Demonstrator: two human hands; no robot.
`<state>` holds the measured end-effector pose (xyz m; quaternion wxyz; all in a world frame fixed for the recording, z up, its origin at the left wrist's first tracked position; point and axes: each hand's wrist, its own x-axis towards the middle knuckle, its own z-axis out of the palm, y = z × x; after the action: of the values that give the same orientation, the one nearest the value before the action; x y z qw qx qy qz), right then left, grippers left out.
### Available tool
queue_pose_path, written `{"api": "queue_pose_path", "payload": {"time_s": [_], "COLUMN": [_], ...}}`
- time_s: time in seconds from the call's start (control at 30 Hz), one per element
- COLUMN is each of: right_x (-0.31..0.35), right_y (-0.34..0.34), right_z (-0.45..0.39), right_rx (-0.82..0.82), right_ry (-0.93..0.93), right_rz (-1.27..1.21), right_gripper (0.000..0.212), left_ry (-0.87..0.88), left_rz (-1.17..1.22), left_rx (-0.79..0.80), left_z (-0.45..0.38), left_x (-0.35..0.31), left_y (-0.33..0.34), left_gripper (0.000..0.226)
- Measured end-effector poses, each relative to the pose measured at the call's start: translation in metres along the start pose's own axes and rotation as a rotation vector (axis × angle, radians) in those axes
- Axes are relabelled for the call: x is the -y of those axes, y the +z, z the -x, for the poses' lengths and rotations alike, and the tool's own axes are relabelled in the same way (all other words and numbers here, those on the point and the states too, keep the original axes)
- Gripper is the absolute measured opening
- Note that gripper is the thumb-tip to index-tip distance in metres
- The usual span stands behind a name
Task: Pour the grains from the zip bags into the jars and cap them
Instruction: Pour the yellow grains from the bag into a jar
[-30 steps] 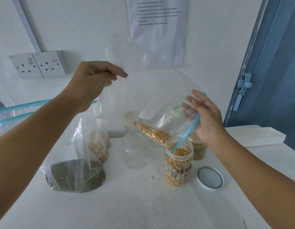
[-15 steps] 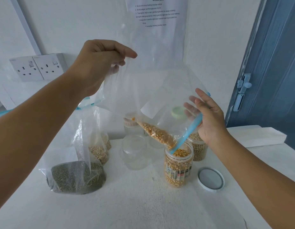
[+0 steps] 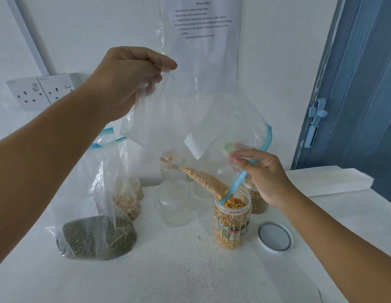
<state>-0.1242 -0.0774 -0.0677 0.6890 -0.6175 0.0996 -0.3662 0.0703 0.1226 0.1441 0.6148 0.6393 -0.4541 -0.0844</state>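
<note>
The limp, light zip bag [image 3: 190, 101] is pinched high at its bottom corner by the left hand [image 3: 129, 82]; its blue mouth is steadied by the right hand [image 3: 262, 171] over the nearly full jar [image 3: 231, 221], corn sliding freely.

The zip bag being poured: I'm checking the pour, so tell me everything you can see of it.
The zip bag is clear thin plastic with a blue zip strip and a white label patch. The left hand pinches its bottom corner high; the right hand holds the mouth, which dips into the open jar. Yellow grains slide down its lower fold into the nearly full jar.
</note>
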Motion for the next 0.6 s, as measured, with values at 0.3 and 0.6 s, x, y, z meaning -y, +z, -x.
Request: {"api": "queue_pose_path", "payload": {"time_s": [0.3, 0.6], "right_x": [-0.004, -0.002], "right_y": [-0.005, -0.005], "right_z": [0.002, 0.001], "right_rx": [-0.057, -0.045], "right_ry": [0.011, -0.013], "right_rz": [0.040, 0.052], "right_gripper": [0.027, 0.026], "left_ry": [0.035, 0.080], "left_rz": [-0.203, -0.256], "left_rx": [0.052, -0.076], "left_z": [0.001, 0.003], "left_x": [0.012, 0.021], "left_y": [-0.006, -0.012], "left_gripper": [0.042, 0.045]}}
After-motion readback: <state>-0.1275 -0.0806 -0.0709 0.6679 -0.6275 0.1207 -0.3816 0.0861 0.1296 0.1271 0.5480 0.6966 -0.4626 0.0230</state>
